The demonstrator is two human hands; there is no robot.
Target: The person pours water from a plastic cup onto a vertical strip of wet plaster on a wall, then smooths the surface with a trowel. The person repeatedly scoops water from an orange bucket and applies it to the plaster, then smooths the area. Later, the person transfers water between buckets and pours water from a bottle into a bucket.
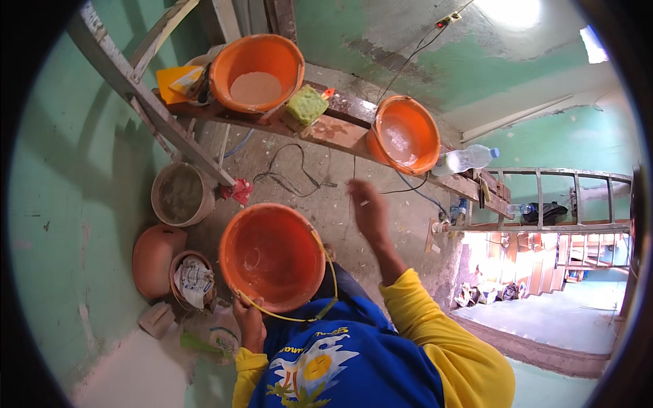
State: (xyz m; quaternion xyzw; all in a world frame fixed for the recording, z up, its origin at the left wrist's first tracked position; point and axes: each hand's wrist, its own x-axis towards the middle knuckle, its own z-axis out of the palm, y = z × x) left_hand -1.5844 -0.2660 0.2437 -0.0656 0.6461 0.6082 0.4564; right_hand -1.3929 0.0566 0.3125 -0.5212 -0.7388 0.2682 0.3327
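My left hand (pixel 250 326) is closed on the near left rim of an orange bucket (pixel 272 255), beside its yellow handle (pixel 338 289). The bucket tilts toward me in front of my blue shirt, and its inside looks wet, with little in it. Reaching forward to the right of it, my right hand (pixel 369 214) holds nothing that I can see; its fingers look loosely bent and apart, slightly blurred. Beyond that hand, a second orange bucket (pixel 405 136) with cloudy liquid stands on a wooden plank (pixel 340 132).
On the plank are a third orange bucket (pixel 257 75) with pinkish material, a green sponge (pixel 307 105) and a clear bottle (pixel 469 158). A grey-filled pail (pixel 180 194) stands at left beside the ladder (pixel 156 115). Cables (pixel 292 180) lie on the floor.
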